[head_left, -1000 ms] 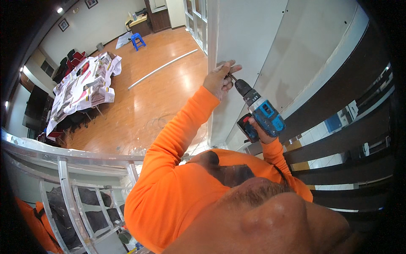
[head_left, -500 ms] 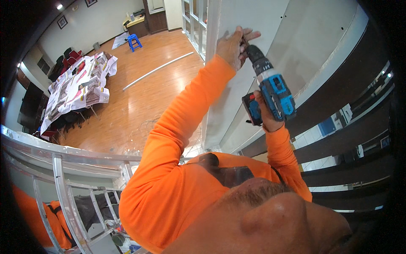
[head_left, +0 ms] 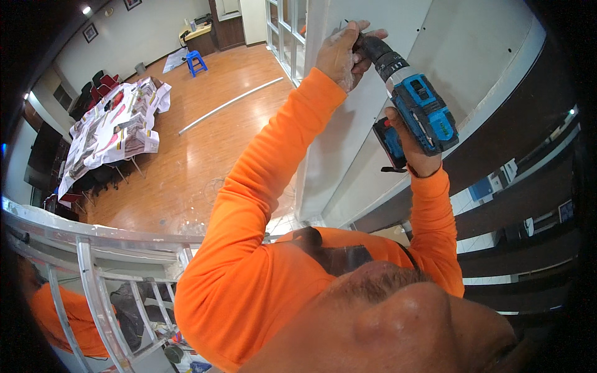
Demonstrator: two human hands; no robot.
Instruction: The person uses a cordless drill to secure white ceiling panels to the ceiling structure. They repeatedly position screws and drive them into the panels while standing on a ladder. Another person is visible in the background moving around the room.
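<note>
Fingers of the left hand (head_left: 339, 59) bunch at the black chuck (head_left: 376, 50) of a blue-and-black cordless drill (head_left: 424, 107), upper right of frame; can't tell what they pinch. Right hand (head_left: 420, 152) grips its handle. I'd guess small dark spots (head_left: 418, 29) on the flat white wall panel (head_left: 395, 15) are done; current spot looks unfinished.

1. Top (head_left: 249, 298): bright orange, long-sleeved, as I see it.
2. Sleeves: 2; left sleeve (head_left: 267, 155) heavily creased, right sleeve (head_left: 432, 214) likewise wrist-length.
3. Chest: 1 dark patch (head_left: 345, 257), 1 thin dark strap (head_left: 408, 256).
4. Left hand (head_left: 341, 57), right hand (head_left: 411, 144): bare.
</note>
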